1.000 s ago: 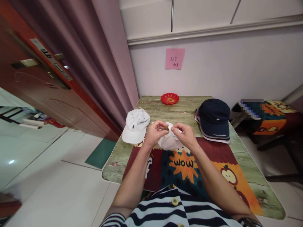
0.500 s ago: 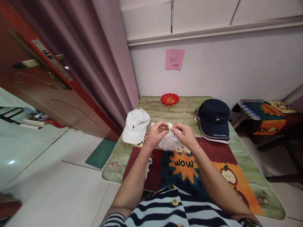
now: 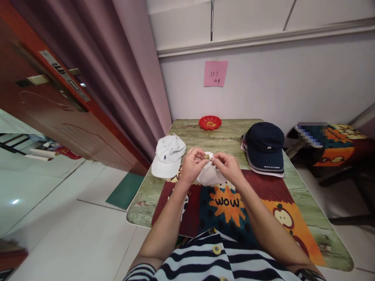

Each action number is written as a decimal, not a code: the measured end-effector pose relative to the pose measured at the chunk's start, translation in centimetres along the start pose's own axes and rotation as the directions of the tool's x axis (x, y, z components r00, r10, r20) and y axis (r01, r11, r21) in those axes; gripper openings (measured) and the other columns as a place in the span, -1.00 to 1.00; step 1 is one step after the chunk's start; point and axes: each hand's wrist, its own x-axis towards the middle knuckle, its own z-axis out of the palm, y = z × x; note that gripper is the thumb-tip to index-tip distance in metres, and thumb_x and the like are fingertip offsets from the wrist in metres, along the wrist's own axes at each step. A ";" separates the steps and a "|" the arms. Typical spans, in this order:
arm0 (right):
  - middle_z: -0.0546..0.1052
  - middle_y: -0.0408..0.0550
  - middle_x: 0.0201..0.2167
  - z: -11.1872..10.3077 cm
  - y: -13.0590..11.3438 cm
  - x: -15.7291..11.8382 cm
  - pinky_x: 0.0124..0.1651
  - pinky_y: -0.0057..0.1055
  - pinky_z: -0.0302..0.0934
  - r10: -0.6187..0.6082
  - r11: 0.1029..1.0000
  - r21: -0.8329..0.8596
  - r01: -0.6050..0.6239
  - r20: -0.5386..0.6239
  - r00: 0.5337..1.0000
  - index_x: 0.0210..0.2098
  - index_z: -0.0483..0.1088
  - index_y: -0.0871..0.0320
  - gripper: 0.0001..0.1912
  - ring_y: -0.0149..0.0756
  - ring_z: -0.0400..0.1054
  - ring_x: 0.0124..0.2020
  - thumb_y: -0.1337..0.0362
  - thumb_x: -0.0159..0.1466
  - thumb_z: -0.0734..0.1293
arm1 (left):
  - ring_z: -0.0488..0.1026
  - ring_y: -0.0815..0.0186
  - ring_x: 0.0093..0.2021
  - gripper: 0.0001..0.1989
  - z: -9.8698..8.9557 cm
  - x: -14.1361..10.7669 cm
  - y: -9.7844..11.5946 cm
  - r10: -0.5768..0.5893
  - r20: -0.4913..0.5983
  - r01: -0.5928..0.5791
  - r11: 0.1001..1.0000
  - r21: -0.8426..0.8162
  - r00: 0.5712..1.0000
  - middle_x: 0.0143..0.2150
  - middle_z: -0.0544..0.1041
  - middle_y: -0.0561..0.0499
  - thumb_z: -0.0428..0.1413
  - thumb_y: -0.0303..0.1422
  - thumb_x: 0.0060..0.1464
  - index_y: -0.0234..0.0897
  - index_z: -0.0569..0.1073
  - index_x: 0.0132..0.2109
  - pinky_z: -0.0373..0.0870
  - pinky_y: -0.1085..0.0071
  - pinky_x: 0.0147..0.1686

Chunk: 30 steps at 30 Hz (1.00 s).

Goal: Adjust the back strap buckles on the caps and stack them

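Observation:
A second white cap (image 3: 211, 176) lies low over the colourful mat, between my two hands and partly covered by them. A small brass-coloured piece (image 3: 206, 157), like a strap buckle, shows at its back opening. My left hand (image 3: 191, 166) pinches the cap beside this piece with thumb and index finger. From the other side, my right hand (image 3: 227, 166) pinches the cap's edge or strap; its fingertips hide the exact spot. Left of my hands rests a white cap with a small dark logo (image 3: 169, 156), its brim towards me.
Navy and other caps are stacked (image 3: 265, 144) at the right of the wood-patterned table (image 3: 336, 249). A red scalloped dish (image 3: 210, 123) stands at the back edge. The printed mat (image 3: 228, 203) covers the middle front. A wooden door (image 3: 73, 117) and curtain stand left.
The brass-coloured piece between my fingertips shows more clearly now. My fingers have shifted slightly on the cap, while the other caps and the dish stay put.

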 end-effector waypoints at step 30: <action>0.40 -0.18 -0.63 0.8 -1.1 -0.6 -0.44 -0.43 0.03 -0.020 0.985 -0.175 -0.010 -0.169 0.986 -0.44 0.51 0.12 -0.68 -0.37 0.18 -0.57 0.02 0.26 0.32 | 0.55 0.38 -0.44 -0.58 1.2 -0.4 0.7 -0.408 0.003 0.329 0.732 -0.597 0.913 -0.45 0.57 0.04 0.45 -0.34 -0.29 -0.34 0.45 -0.28 0.52 0.43 -0.27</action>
